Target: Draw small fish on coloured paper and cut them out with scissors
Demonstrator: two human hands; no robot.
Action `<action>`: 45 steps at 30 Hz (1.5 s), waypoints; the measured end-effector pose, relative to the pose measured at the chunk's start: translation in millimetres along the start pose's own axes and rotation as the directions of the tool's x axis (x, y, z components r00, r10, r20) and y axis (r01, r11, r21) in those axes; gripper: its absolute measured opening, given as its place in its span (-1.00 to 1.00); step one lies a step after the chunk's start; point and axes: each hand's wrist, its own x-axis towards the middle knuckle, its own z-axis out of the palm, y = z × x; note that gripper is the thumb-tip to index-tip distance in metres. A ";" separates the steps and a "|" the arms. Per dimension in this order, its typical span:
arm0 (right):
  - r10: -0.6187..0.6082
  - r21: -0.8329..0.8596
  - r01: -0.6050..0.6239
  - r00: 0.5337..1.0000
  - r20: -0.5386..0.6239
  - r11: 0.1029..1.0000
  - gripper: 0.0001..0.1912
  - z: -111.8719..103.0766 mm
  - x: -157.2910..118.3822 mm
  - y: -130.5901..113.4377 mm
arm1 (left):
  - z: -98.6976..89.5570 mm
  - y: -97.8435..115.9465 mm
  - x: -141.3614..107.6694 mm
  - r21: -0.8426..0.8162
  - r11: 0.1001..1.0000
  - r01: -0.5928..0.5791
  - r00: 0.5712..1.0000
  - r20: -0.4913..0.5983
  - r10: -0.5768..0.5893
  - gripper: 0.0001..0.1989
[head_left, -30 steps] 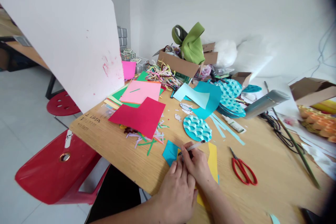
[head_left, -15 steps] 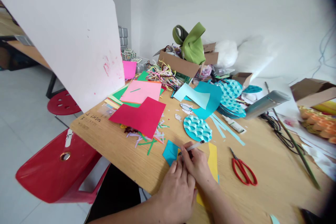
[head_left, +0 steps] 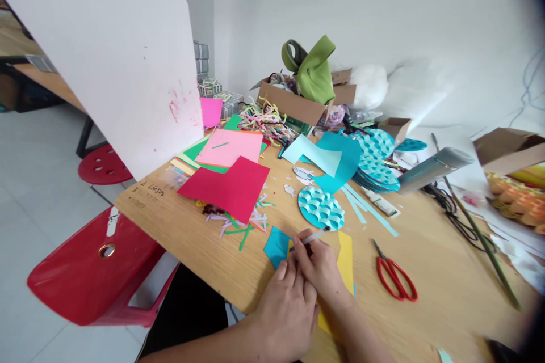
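Note:
My right hand (head_left: 320, 265) is closed around a pen (head_left: 314, 236), its far end slanting up to the right. The pen's tip is hidden by my fingers. Flat on the paper beside it lies my left hand (head_left: 286, 312), fingers stretched out and touching the right hand. Under both hands is a sheet of yellow paper (head_left: 346, 255), and a blue piece of paper (head_left: 276, 245) shows at its left. Just beyond them rests a blue oval (head_left: 321, 207) covered with pale curled paper scales. Red-handled scissors (head_left: 395, 278) lie to the right.
Red paper (head_left: 230, 184) covers some cut paper strips at the left. Small fish cutouts (head_left: 303, 174), a glue bottle (head_left: 382, 203) and a grey cylinder (head_left: 436, 170) lie farther back. A cardboard box (head_left: 289, 103) holds a green bag. A red stool (head_left: 91, 272) stands left of the table.
The view has shifted very slightly. The pen's far end has moved a little; both hands stay in the same place on the paper.

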 end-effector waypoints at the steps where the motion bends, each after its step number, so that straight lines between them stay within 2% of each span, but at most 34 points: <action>1: -0.002 0.000 0.002 1.000 -0.003 1.000 -0.70 0.0 0.1 -0.1 | 0.5 0.2 -0.2 0.000 1.000 -0.001 1.000 -0.004 0.001 -0.46; 26: 0.050 0.009 -0.050 0.999 -0.010 0.999 -0.71 -0.3 -0.6 -1.5 | 1.0 0.3 -0.1 0.013 1.000 -0.006 1.000 -0.017 0.006 -0.47; 45: 0.009 0.019 -0.009 1.000 -0.028 1.000 -0.74 1.3 -1.5 1.5 | 5.3 1.0 -1.4 0.000 1.000 0.003 1.000 -0.025 -0.003 -0.46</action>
